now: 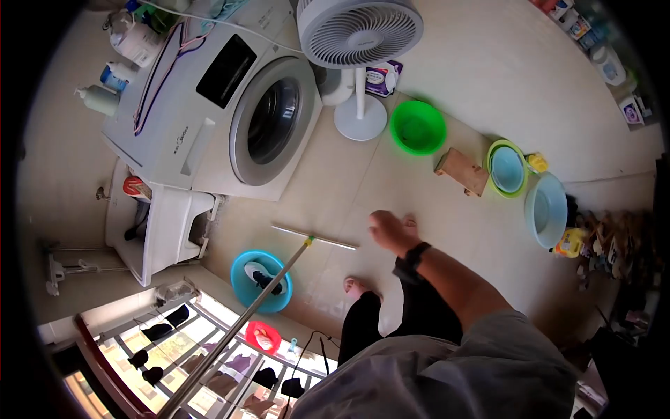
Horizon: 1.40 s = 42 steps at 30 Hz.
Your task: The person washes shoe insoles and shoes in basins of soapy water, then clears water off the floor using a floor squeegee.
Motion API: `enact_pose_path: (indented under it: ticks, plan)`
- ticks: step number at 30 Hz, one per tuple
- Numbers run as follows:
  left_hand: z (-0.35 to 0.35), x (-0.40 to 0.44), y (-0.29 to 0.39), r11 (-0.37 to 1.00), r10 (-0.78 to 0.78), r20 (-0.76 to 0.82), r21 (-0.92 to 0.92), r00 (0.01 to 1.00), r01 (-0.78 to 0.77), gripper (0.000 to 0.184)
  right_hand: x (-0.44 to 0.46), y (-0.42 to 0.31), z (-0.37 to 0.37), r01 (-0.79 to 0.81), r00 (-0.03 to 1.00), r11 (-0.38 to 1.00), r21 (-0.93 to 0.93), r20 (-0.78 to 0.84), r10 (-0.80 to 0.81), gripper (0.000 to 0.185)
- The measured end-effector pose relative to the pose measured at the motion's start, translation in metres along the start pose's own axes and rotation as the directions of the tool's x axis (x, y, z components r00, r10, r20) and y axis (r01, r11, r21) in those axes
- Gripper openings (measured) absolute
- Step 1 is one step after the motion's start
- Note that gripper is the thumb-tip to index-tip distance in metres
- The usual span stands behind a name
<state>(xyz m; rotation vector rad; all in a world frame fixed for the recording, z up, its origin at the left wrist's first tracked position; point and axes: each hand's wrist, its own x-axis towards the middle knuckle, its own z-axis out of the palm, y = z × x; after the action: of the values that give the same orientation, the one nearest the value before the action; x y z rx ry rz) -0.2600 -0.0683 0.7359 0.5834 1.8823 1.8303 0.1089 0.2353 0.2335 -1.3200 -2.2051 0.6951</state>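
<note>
My right hand [389, 231] is held out over the floor in front of my legs, its fingers curled in and nothing visible in them. A dark watch band is on that wrist. My left hand is out of the frame. Left of my right hand, apart from it, a floor squeegee [309, 241] has its bar on the tiles and its long pole slanting to the lower left. Beside the pole, a blue basin [239, 285] holds a dark and white shoe [262, 276]. My feet stand below and behind my right hand.
A washing machine [202, 150] and a white sink [171, 230] are at the left. A fan [360, 115], green basin [419, 128], wooden stool [462, 172] and more basins [546, 209] line the far side. A red basin [262, 336] sits by the window.
</note>
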Motion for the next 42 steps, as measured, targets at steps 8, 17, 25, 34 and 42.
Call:
enact_pose_path:
  ticks: [8,17,25,34,42]
  plan:
    - [0.061,0.041,0.010,0.999,-0.023,-0.157,0.037,0.987,0.029,0.024,-0.018,0.165,-0.191,-0.583,0.807,0.801,-0.132,0.022,0.591,0.027]
    - [0.014,0.083,0.002,0.954,0.053,0.005,0.295,0.999,-0.052,0.018,0.054,0.223,-0.244,-0.490,0.845,0.847,-0.208,0.127,0.520,0.021]
    - [0.152,0.104,0.006,0.945,0.099,-0.306,0.326,0.947,0.006,0.015,0.111,0.247,-0.284,-0.418,0.883,0.881,-0.222,0.131,0.452,0.018]
    - [0.230,0.167,0.009,0.907,0.019,-0.185,0.417,0.983,0.061,0.027,0.054,0.266,-0.313,-0.657,0.704,0.702,-0.274,0.109,0.701,0.022]
    - [0.256,0.201,0.005,0.879,0.028,-0.057,0.477,0.998,0.003,0.030,0.025,0.247,-0.292,-0.726,0.615,0.650,-0.223,0.209,0.760,0.026]
